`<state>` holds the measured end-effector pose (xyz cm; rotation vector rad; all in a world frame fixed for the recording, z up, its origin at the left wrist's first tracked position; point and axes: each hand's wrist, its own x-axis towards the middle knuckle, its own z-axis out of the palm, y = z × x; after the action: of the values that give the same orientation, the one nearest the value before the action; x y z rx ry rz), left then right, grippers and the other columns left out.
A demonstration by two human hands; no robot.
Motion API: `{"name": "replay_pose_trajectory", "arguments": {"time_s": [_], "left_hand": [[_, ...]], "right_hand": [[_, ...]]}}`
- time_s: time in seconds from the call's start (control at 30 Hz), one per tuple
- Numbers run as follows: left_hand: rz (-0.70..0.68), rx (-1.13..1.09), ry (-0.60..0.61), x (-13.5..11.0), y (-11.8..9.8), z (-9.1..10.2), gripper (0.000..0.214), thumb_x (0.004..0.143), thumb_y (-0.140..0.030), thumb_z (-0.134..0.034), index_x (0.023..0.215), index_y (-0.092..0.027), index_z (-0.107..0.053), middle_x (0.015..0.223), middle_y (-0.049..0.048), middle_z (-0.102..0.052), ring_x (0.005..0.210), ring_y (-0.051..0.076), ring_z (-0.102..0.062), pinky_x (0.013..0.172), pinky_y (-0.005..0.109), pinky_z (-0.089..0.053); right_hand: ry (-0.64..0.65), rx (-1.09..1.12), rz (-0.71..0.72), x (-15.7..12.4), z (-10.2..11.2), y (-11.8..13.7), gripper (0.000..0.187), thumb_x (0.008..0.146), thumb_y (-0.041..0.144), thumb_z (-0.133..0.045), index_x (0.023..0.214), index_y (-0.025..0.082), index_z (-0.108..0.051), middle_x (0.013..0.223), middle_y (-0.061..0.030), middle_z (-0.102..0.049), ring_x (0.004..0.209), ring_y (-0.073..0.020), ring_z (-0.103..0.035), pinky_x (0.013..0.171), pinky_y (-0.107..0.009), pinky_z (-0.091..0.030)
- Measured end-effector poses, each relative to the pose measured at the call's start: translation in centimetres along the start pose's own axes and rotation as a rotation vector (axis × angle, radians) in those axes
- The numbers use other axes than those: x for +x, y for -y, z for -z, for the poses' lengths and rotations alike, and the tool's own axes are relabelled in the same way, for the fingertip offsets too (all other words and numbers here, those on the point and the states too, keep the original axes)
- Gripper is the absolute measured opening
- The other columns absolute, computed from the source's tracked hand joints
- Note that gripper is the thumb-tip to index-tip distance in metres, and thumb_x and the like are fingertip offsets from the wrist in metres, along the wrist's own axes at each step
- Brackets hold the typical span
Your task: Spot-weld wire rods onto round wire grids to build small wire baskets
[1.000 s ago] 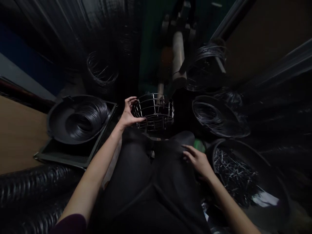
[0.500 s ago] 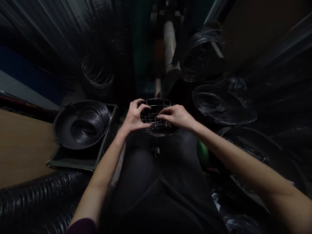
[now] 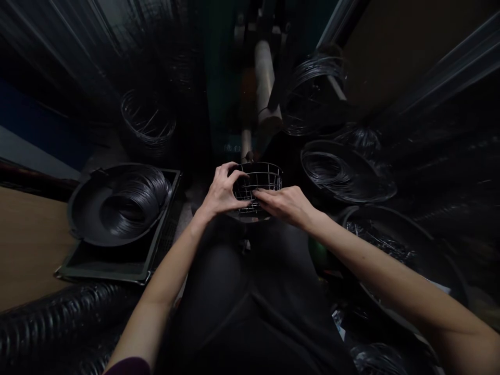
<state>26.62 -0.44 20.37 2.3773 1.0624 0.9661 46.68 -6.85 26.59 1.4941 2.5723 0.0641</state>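
Observation:
A round wire-mesh basket (image 3: 262, 179) sits in front of my knees, its rim tilted toward me. My left hand (image 3: 222, 192) grips its left side with the fingers curled over the rim. My right hand (image 3: 285, 204) lies against the near front of the basket, fingers pressed together on the wires. I am seated, and my dark trousers fill the lower middle of the view.
A black pan with a coil of wire rings (image 3: 128, 200) rests on a tray at left. Another pan of wire loops (image 3: 339, 174) is at right, with a bowl of short wire pieces (image 3: 390, 250) nearer. Wire coils (image 3: 148, 122) and a machine roller (image 3: 265, 78) stand behind.
My right hand came up from my right thigh to the basket one second ago. Since then both hands have turned the basket slightly and the view has shifted a little.

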Motion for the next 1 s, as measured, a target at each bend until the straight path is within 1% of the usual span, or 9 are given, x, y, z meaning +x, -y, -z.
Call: {"name": "replay_pose_trajectory", "arguments": {"time_s": [0.13,0.23,0.37,0.53,0.63,0.77,0.83,0.9,1.0], "left_hand": [[0.017,-0.012,0.008,0.5,0.2,0.1,0.064,0.055,-0.034,-0.087,0.113,-0.024,-0.060,0.133,0.0117,-0.045,0.127,0.035,-0.043,0.106,0.055,-0.042],[0.034,-0.027,0.032,0.9,0.3,0.4,0.064,0.056,-0.034,-0.087,0.113,-0.022,-0.060,0.132,0.0124,-0.044,0.126,0.034,-0.044,0.106,0.054,-0.043],[0.055,-0.035,0.031,1.6,0.4,0.6,0.063,0.055,-0.032,-0.086,0.112,-0.022,-0.060,0.131,0.0117,-0.045,0.124,0.033,-0.046,0.106,0.053,-0.043],[0.066,-0.041,0.022,2.6,0.9,0.6,0.064,0.054,-0.030,-0.086,0.112,-0.020,-0.061,0.128,0.0114,-0.046,0.122,0.032,-0.047,0.107,0.051,-0.043],[0.065,-0.041,0.019,3.1,1.3,0.5,0.065,0.053,-0.032,-0.087,0.112,-0.021,-0.061,0.127,0.0101,-0.048,0.121,0.032,-0.048,0.105,0.050,-0.044],[0.054,-0.082,0.029,3.5,1.3,0.7,0.063,0.052,-0.035,-0.088,0.107,-0.020,-0.060,0.113,0.0078,-0.056,0.112,0.030,-0.053,0.101,0.047,-0.046],[0.084,-0.116,0.007,3.6,1.1,0.9,0.066,0.051,-0.037,-0.088,0.108,-0.020,-0.057,0.108,0.0063,-0.059,0.105,0.028,-0.056,0.096,0.045,-0.048],[0.116,-0.145,-0.014,3.7,1.0,1.0,0.072,0.049,-0.038,-0.088,0.111,-0.022,-0.055,0.108,0.0055,-0.059,0.102,0.027,-0.057,0.092,0.043,-0.050],[0.134,-0.166,-0.015,4.1,1.3,1.0,0.078,0.047,-0.038,-0.089,0.114,-0.023,-0.052,0.109,0.0056,-0.060,0.102,0.028,-0.058,0.091,0.044,-0.050]], "right_hand": [[-0.036,-0.002,0.017,0.3,-0.1,-0.6,0.034,0.099,0.027,-0.040,0.123,0.024,-0.064,0.121,-0.0027,-0.070,0.076,-0.0188,-0.068,0.050,-0.030,-0.024],[-0.024,-0.004,0.016,0.7,0.3,-0.8,0.035,0.099,0.027,-0.042,0.126,0.025,-0.064,0.121,-0.0019,-0.070,0.078,-0.0190,-0.067,0.051,-0.030,-0.024],[-0.018,0.013,-0.010,1.3,1.1,-0.9,0.035,0.098,0.025,-0.042,0.123,0.024,-0.066,0.117,-0.0029,-0.071,0.077,-0.0196,-0.067,0.051,-0.030,-0.025],[-0.052,0.030,-0.028,2.1,1.6,-1.5,0.030,0.097,0.026,-0.047,0.117,0.024,-0.069,0.115,-0.0029,-0.072,0.083,-0.0209,-0.069,0.053,-0.028,-0.030],[-0.079,0.054,-0.033,2.6,1.7,-1.9,0.028,0.095,0.026,-0.051,0.114,0.024,-0.070,0.111,-0.0038,-0.073,0.082,-0.0204,-0.070,0.055,-0.027,-0.035],[-0.112,0.113,-0.061,2.7,1.2,-2.3,0.029,0.093,0.030,-0.054,0.117,0.025,-0.071,0.104,-0.0050,-0.075,0.082,-0.0210,-0.069,0.058,-0.026,-0.039],[-0.154,0.162,-0.075,2.3,0.5,-2.3,0.032,0.094,0.029,-0.055,0.123,0.026,-0.067,0.106,-0.0045,-0.074,0.086,-0.0210,-0.069,0.059,-0.026,-0.040],[-0.234,0.210,-0.100,1.9,-0.4,-2.3,0.032,0.095,0.028,-0.054,0.124,0.026,-0.066,0.110,-0.0039,-0.073,0.089,-0.0194,-0.067,0.059,-0.024,-0.040],[-0.388,0.243,-0.183,1.7,-1.7,-2.4,0.023,0.094,0.028,-0.054,0.110,0.023,-0.070,0.110,-0.0053,-0.071,0.085,-0.0171,-0.065,0.060,-0.024,-0.041]]}}
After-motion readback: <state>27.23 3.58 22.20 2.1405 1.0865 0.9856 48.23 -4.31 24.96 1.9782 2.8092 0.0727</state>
